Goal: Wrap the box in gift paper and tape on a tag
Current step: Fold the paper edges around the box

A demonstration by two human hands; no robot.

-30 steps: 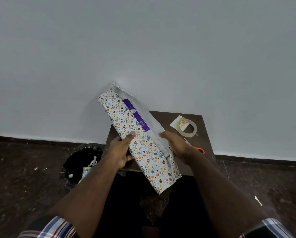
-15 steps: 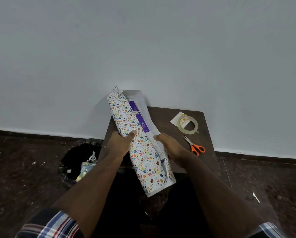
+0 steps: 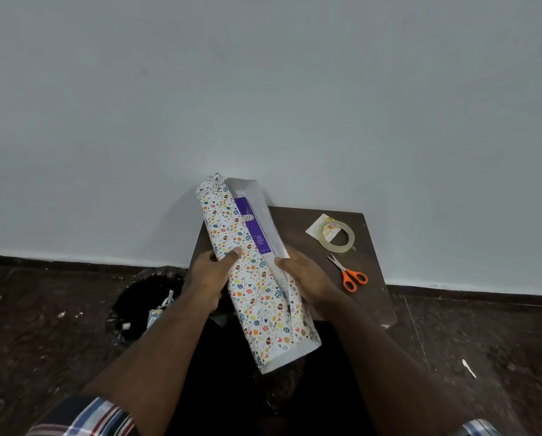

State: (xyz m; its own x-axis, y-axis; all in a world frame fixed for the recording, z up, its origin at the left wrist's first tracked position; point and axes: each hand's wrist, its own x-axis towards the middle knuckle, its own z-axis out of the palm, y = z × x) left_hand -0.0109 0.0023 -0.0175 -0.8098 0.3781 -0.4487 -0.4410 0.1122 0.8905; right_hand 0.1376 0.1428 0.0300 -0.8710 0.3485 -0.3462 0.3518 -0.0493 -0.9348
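A long narrow box [image 3: 253, 229] with a purple strip lies partly wrapped in white gift paper [image 3: 257, 297] printed with small coloured eggs. I hold it lengthwise over the front of a small dark table [image 3: 373, 291]. My left hand [image 3: 211, 275] grips its left side, thumb on top. My right hand [image 3: 304, 278] presses the paper's loose edge on the right side. The wrap gapes along the far half, where the box shows. A clear tape roll [image 3: 337, 237] rests on a small white tag [image 3: 316, 226] at the table's back right.
Orange-handled scissors [image 3: 348, 273] lie on the table, right of my right hand. A black bin [image 3: 137, 306] with paper scraps stands on the dark floor to the left. A pale wall rises just behind the table.
The box has swung from a diagonal slant toward a more upright, lengthwise line, its far end moving right. Both hands kept their grip. The scissors have come into full view.
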